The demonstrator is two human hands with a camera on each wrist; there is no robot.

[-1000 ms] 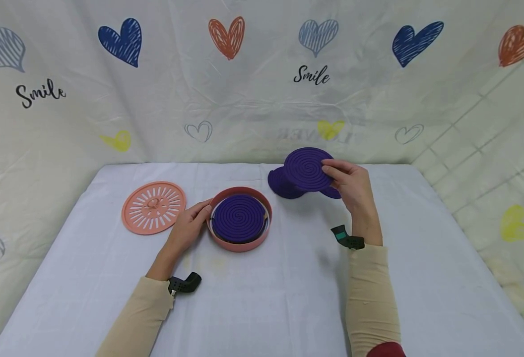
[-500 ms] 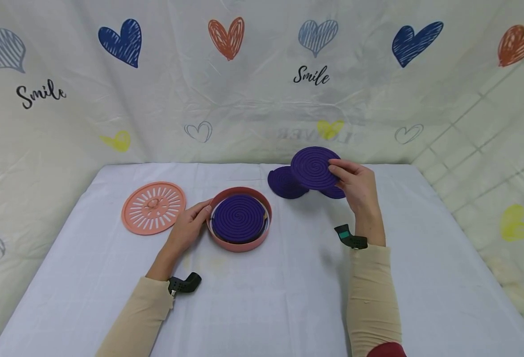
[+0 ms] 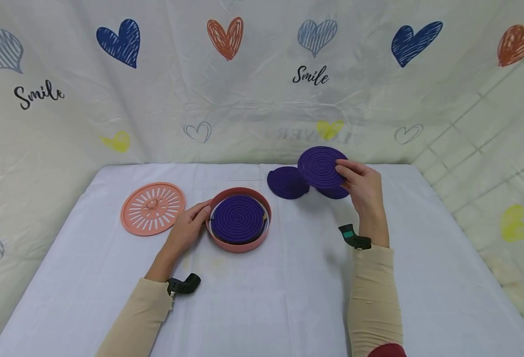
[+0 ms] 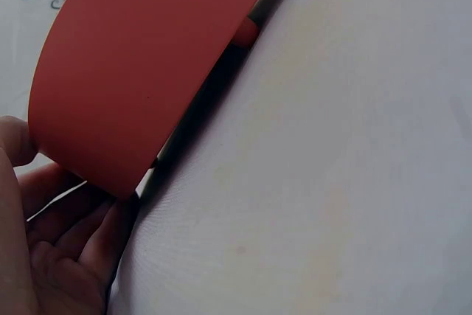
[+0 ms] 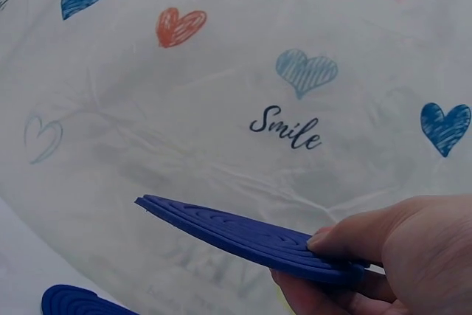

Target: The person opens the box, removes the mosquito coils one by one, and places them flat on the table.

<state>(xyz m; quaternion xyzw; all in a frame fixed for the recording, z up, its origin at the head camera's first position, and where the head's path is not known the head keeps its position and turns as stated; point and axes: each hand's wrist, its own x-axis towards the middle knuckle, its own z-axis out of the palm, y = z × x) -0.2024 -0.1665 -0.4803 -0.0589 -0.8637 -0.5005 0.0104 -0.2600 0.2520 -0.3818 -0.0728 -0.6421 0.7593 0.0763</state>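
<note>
My right hand (image 3: 363, 187) pinches a purple mosquito coil (image 3: 320, 166) by its right edge, thumb on top and fingers beneath. The coil is raised above the back of the table; the right wrist view shows it nearly edge-on. My left hand (image 3: 187, 229) grips the left side of a round, reddish coil holder (image 3: 239, 248), its thumb at the rim and fingers against the outer wall (image 4: 133, 71). Inside that holder lies another purple coil (image 3: 238, 218). Two more purple spirals rest on the table, one at the left (image 3: 286, 183) and one partly hidden behind the held coil (image 3: 337, 193).
A salmon-coloured slotted lid (image 3: 152, 218) lies flat to the left of the holder. White cloth covers the table (image 3: 262, 302). Behind it hangs a pale curtain (image 3: 262, 89) printed with hearts and "Smile".
My right hand has moved slightly to the right with the pinched coil, uncovering more of the coil on the table at left. The left hand and holder have stayed in place.
</note>
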